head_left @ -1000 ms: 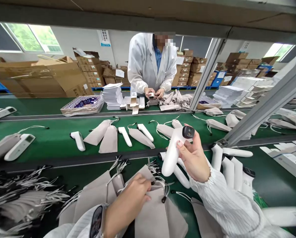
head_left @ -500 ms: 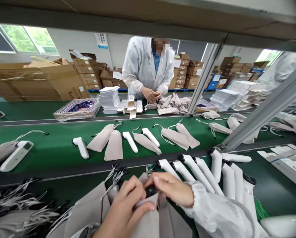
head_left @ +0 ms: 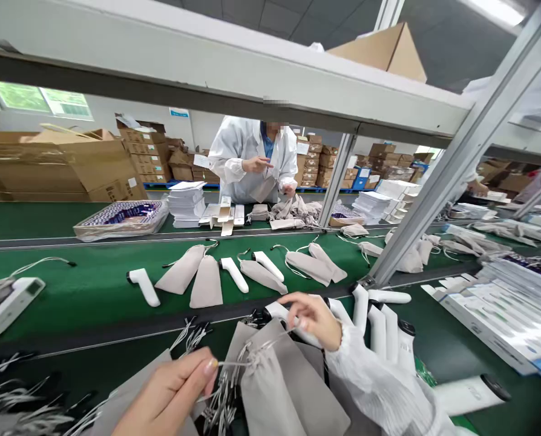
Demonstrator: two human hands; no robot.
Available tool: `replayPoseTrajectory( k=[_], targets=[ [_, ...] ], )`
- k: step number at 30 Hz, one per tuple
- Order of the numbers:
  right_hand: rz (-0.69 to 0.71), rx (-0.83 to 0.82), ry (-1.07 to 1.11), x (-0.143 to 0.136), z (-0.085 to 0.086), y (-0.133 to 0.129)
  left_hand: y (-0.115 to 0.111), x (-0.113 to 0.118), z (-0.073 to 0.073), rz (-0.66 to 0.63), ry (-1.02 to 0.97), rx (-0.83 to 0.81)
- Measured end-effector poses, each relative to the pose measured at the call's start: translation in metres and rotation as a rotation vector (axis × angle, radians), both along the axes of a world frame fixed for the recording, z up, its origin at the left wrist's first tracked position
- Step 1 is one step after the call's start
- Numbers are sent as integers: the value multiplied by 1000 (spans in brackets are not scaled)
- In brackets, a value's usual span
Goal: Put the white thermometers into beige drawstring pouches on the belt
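Note:
A grey drawstring pouch point(head_left: 268, 393) hangs bunched at its neck between my two hands, its cords stretched out to both sides. My left hand point(head_left: 170, 387) pinches one cord between thumb and fingers, left of the pouch. To the upper right, my right hand point(head_left: 313, 318) has its fingers curled on the other cord, with the index finger extended. More flat grey pouches point(head_left: 316, 387) lie beneath. Several white handheld devices point(head_left: 379, 330) with black tips lie beside and behind my right hand.
A green conveyor point(head_left: 93, 272) carries pouches and white devices. A metal post point(head_left: 461, 139) slants at the right, under an overhead beam point(head_left: 234, 66). Across the belt stands a person in a white coat point(head_left: 238, 145). Boxes point(head_left: 488, 327) lie right; piled cords point(head_left: 25, 387) lie left.
The black device tip at the pouch opening is no longer visible; the pouch neck is now drawn together. My hands have moved apart, holding its cords. The view has tilted up.

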State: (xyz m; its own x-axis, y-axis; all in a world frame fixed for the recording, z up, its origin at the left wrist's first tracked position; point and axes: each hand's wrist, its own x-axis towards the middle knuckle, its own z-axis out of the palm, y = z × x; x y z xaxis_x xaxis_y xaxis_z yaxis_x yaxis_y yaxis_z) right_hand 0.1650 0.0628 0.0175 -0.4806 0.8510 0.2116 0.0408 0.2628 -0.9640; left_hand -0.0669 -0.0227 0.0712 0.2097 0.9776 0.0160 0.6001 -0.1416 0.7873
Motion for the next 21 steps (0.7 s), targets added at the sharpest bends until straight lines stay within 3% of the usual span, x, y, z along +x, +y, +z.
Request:
replayPoseTrajectory(
  k=[3,5,6,7,9,10,11,13,16,18,21],
  targets=[
    [402,-96,50,-34,-5,-41,-1,27,11,-94,-122,-15],
    [400,-135,97,-42,0,-46,2,41,11,-131,-128,21],
    [275,-128,95,-36,7,-38,4,46,7,-137,-105,52],
    [61,-92,43,-23,18,-24,7,49,-1,-134,-63,89],
    [-485,49,-156,15,46,18,15,54,-28,-103,90,178],
    [-780,134,-369,35,60,42,19,55,-44,-88,199,221],
    [-883,150,-458,53,71,67,23,55,-62,-83,325,276],
    [-948,138,-622,74,82,113,31,52,-92,-50,533,358],
    [-902,101,-849,69,66,156,42,36,-110,-109,611,405],
    [-834,134,-973,50,41,169,44,23,-105,-177,612,401],
    [-649,179,-1092,16,6,178,46,17,-86,-165,679,363]
  ],
)
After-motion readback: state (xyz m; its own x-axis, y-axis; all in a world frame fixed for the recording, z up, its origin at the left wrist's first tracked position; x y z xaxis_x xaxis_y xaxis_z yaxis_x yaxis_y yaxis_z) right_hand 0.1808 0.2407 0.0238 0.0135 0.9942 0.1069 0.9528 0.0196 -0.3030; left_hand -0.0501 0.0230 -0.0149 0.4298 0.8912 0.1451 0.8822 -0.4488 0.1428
